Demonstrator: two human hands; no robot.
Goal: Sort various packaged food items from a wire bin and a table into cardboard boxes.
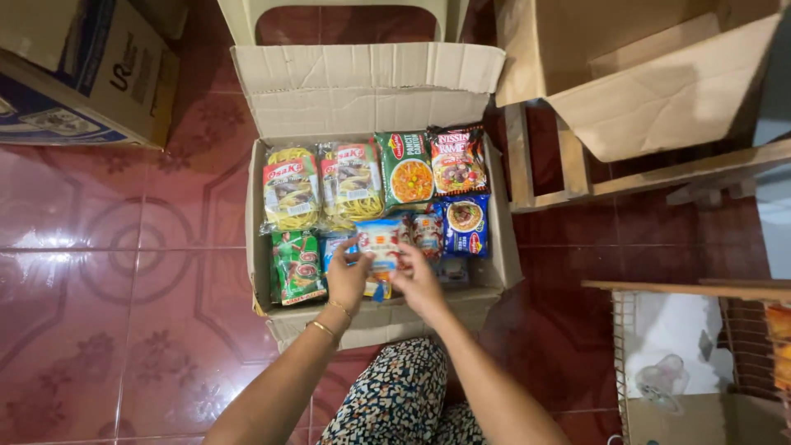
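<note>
Your left hand (348,276) and right hand (418,283) meet over the near half of the open cardboard box (257,210) on the red tiled floor (99,272). Your left hand's fingers are closed on a small white and blue packet (379,243), holding it upright just above the goods in the box. Your right hand touches the same packet from the other side, though you cannot tell from here whether its fingers are clamped on it or only resting against it.

Inside the box, at the far left, two bags of yellow noodles (290,191) lie side by side. At the far right of the box sit a green soup packet (405,169) and a red noodle packet (457,159), with a blue packet (465,224) just nearer than the red one. At the near left corner of the box lies a green drink-mix packet (297,266), just beside your left hand. The box's far flap (362,86) stands open. A second cardboard box (91,70) sits on the floor well to the left of it.
</note>
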